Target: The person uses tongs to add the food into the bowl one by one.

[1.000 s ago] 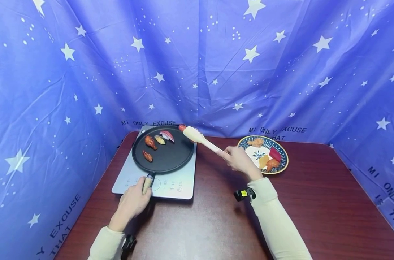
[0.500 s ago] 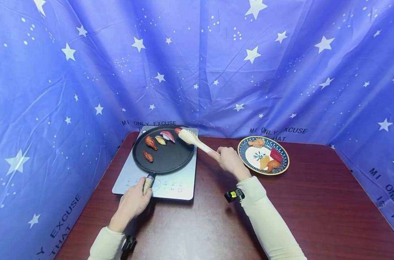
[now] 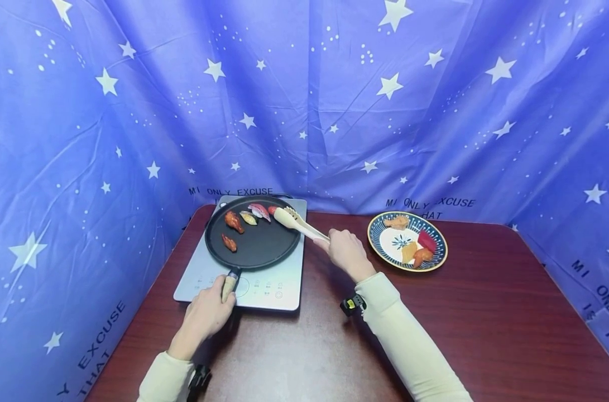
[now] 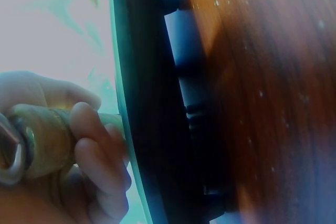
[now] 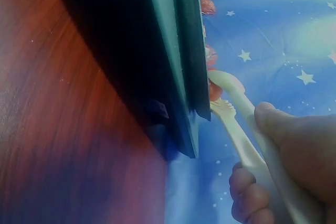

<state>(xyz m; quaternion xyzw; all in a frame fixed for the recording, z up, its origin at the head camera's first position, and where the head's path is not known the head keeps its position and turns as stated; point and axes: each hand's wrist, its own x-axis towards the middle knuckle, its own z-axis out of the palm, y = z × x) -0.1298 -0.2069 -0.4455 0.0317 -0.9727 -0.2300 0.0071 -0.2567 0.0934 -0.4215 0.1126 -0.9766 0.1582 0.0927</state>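
My left hand (image 3: 206,312) grips the wooden-look handle (image 3: 229,287) of a black frying pan (image 3: 259,248), which sits on a white induction cooktop (image 3: 284,279). In my right hand (image 3: 348,254) are cream food tongs (image 3: 304,228), reaching over the pan's right side. Between their tips shows a red food piece (image 5: 214,91), its far end (image 3: 271,210) poking out toward the sushi. Across the pan's left and back lie a drumstick (image 3: 234,221), a smaller brown wing (image 3: 229,242), a yellowish piece (image 3: 248,218) and red-and-white sushi (image 3: 259,212).
Right of the tongs stands a blue-patterned plate (image 3: 379,251) with several food pieces, among them a dark red slice (image 3: 426,241) and a brown piece (image 3: 422,257). A star-printed blue curtain (image 3: 304,100) surrounds the reddish-brown table (image 3: 485,290) at the back and sides.
My right hand has moved left and slightly down, carrying the tongs and red piece from the pan's right rim further over the pan. The left hand stays on the handle.
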